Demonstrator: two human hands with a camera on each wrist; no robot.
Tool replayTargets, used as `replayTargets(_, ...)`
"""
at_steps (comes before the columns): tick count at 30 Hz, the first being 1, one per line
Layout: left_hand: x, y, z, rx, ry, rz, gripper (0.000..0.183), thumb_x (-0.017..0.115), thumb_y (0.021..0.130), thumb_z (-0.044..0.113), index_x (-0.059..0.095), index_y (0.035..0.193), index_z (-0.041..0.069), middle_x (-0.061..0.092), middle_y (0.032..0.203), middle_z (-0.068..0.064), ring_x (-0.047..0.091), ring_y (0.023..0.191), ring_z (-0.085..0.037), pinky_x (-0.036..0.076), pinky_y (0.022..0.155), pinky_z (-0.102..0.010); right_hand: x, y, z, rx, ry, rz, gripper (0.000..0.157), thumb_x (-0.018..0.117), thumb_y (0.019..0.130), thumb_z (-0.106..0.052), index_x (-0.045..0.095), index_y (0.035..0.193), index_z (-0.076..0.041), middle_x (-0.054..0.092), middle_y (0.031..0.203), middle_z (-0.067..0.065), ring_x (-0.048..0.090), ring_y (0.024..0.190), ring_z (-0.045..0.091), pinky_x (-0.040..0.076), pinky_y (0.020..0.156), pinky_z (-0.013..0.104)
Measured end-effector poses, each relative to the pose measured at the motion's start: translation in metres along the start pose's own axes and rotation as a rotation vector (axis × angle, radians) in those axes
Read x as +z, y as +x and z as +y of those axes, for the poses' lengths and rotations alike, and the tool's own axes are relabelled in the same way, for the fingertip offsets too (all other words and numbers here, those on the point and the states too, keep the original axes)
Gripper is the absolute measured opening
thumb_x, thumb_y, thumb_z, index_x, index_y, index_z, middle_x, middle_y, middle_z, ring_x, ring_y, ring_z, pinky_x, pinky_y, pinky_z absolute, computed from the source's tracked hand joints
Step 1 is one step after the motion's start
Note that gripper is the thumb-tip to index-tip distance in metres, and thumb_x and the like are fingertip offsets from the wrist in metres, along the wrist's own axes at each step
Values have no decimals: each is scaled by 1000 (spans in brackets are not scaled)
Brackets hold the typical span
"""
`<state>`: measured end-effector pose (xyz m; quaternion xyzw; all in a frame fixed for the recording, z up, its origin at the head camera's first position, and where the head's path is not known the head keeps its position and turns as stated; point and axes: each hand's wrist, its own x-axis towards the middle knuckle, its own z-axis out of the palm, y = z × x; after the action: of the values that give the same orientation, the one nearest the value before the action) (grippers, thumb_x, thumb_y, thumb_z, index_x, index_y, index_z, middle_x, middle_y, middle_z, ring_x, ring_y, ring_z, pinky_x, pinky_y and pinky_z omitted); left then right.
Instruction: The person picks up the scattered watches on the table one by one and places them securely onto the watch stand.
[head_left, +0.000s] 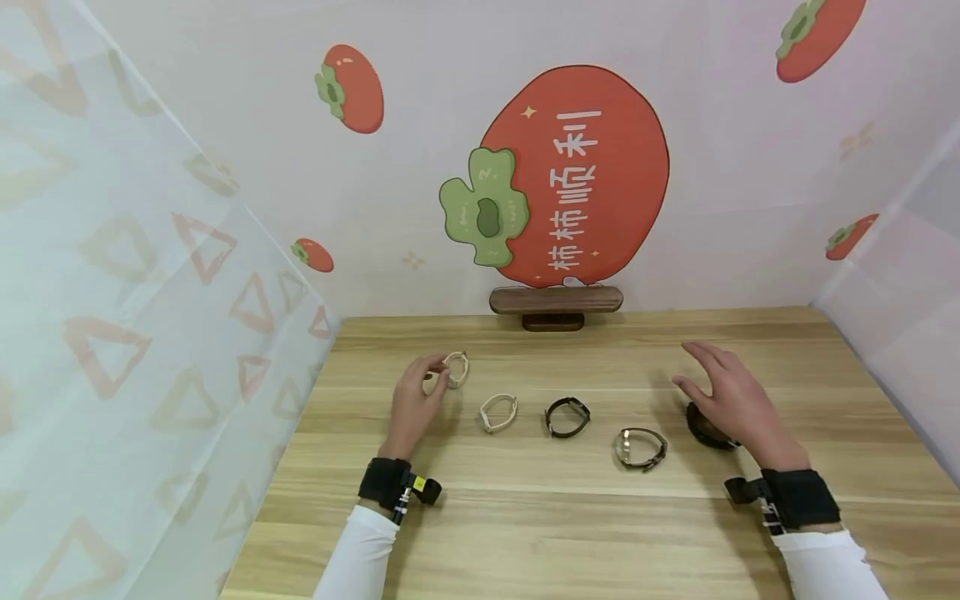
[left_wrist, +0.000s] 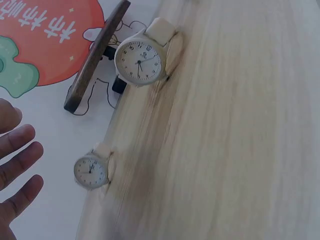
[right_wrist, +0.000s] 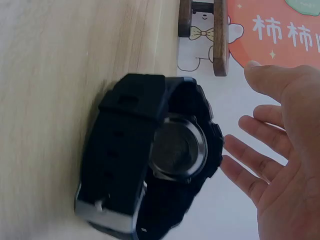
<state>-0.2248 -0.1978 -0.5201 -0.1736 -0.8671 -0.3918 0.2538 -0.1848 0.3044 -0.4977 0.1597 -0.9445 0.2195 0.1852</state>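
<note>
My left hand (head_left: 415,407) hovers at the far left with fingers loosely spread, beside a cream watch (head_left: 462,370); its fingertips overlap the strap in the head view. In the left wrist view these fingers (left_wrist: 22,162) stand apart from that watch's white dial (left_wrist: 91,171). A second cream watch (head_left: 498,413) lies just right of it. My right hand (head_left: 738,407), fingers extended, is over a bulky black watch (head_left: 707,428), partly covering it. The right wrist view shows that watch's buckled strap (right_wrist: 122,145) and metal back, with nothing gripped by the hand.
Between the hands stand a slim black watch (head_left: 567,417) and a watch with a dark strap and metallic case (head_left: 641,448). Behind them, at the table's back edge, is a dark wooden bar stand (head_left: 557,300). A printed cloth backdrop (head_left: 405,192) rises behind the wooden table (head_left: 525,533).
</note>
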Motion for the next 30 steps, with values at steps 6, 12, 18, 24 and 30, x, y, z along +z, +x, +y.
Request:
replayTargets(6,8,4,3,16,-18,-9,26,74,100,7,72,125,-1,75,108,-11,72,100,-26,63,88,-46,7,4,-3,13,20,-31,61,77,99,-17,52,150,6,52,149,33,49,135,54,47,104,71)
replayTargets(12,14,8,4,32,-19,-9,26,76,99,7,73,124,0,75,106,-11,71,99,-26,64,86,-50,13,14,-6,9,30,-42,60,76,100,-15,52,150,6,54,148,33,50,135,53,47,107,70)
replayTargets(18,20,14,4,19,-41,1,25,77,99,9,74,124,7,75,106,-9,71,99,-25,63,87,-49,16,27,-7,14,48,-60,59,75,101,-15,52,150,5,55,148,32,50,136,53,46,110,69)
replayTargets(24,29,22,4,5,-67,19,27,79,96,7,74,123,6,75,105,-10,72,99,-25,63,87,-45,23,36,-6,-10,71,-37,56,75,100,-11,54,148,6,56,147,32,52,135,53,46,109,69)
replayTargets(30,36,28,4,1,-96,22,26,79,94,3,75,120,2,75,103,-10,72,98,-27,63,86,-48,32,45,-8,-18,88,-27,55,75,99,-8,54,148,7,56,145,32,52,135,51,47,110,68)
